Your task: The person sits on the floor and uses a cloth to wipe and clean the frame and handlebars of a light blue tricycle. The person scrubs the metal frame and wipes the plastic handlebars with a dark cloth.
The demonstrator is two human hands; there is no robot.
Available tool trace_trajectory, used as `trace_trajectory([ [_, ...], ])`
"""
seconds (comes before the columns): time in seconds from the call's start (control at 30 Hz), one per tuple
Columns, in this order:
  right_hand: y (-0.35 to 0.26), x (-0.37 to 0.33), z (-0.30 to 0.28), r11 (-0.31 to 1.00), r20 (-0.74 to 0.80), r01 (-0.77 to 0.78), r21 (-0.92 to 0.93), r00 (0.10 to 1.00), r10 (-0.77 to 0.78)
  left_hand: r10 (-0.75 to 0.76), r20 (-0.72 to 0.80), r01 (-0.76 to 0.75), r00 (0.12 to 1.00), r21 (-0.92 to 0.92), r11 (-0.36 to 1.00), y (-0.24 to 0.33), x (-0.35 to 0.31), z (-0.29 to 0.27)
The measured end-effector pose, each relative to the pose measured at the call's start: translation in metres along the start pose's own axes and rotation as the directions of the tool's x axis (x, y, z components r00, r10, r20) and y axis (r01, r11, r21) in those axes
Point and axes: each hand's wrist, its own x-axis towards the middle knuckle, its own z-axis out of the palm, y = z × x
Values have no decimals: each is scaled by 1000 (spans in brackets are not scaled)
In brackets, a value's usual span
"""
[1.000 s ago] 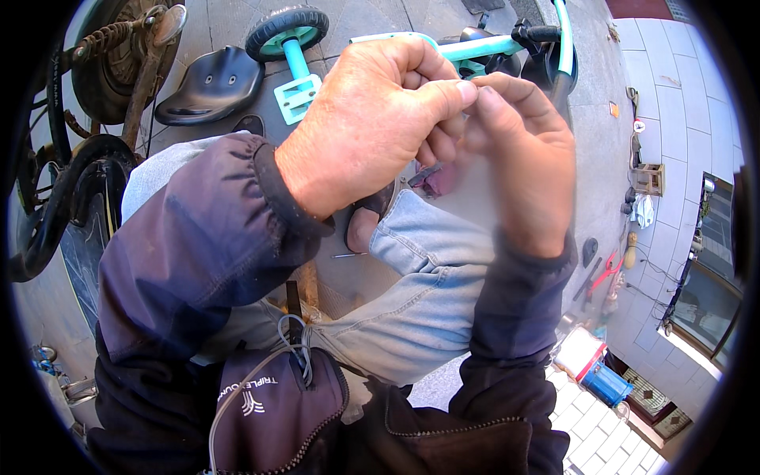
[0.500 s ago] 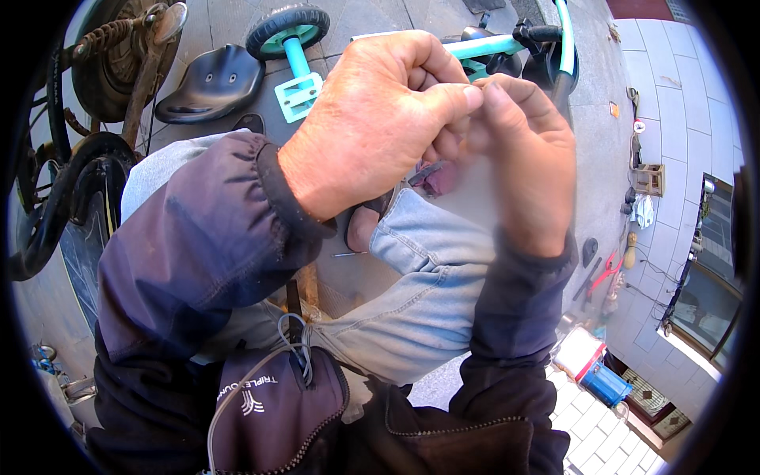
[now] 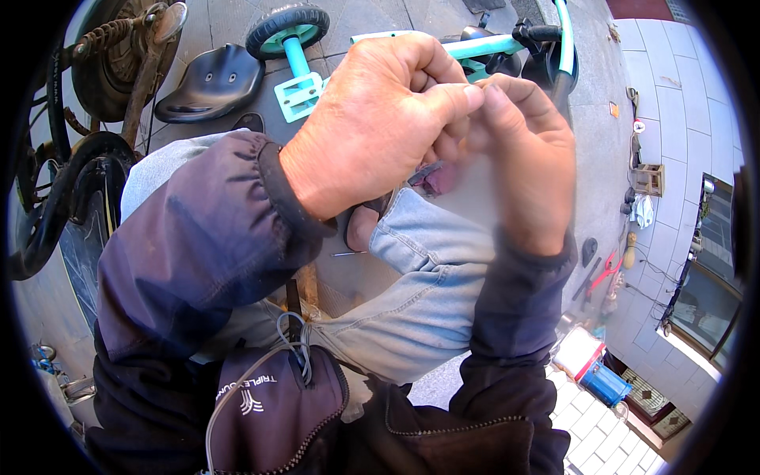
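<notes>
My left hand (image 3: 380,119) is raised in front of me, fingers curled and the thumb pressed against the forefinger. Close against it, thumb tip to thumb tip, is my right hand (image 3: 526,150), pinched the same way and partly hazy. Whatever the two pinches hold is too small or too covered to make out. Beyond the hands lies a turquoise frame with handlebars (image 3: 566,47). A turquoise bracket with a small black-tyred wheel (image 3: 288,30) rests on the paving to the left, beside a black plastic seat (image 3: 212,83).
A rusty vehicle with a coil spring (image 3: 107,39) and black tubing stands at the left. Red-handled pliers (image 3: 606,271) and other tools lie on the ground at the right, near a blue-and-white container (image 3: 594,368). A thin metal tool (image 3: 348,254) lies by my foot.
Almost nothing differs. Both hands stay fingertip to fingertip, with only a very slight shift of the left wrist.
</notes>
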Motion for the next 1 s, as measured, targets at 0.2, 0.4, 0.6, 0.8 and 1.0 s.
trace_trajectory([
  [0.2,0,0,-1,1000,5,0,20,1000,0,-77,16,78,997,-44,996,1,0,-2],
  [0.4,0,0,1,999,-7,30,-37,1000,-30,-179,49,185,983,-141,973,3,0,-6],
  [0.6,0,-1,2,999,-16,-14,-43,1000,14,-130,31,133,991,-113,985,3,0,-5],
  [0.8,0,0,1,997,-1,17,-82,1000,-17,-140,20,142,990,-123,982,4,0,-4],
  [1.0,0,-1,1,998,-14,-2,-57,1000,1,-150,38,154,988,-134,979,4,0,-6],
])
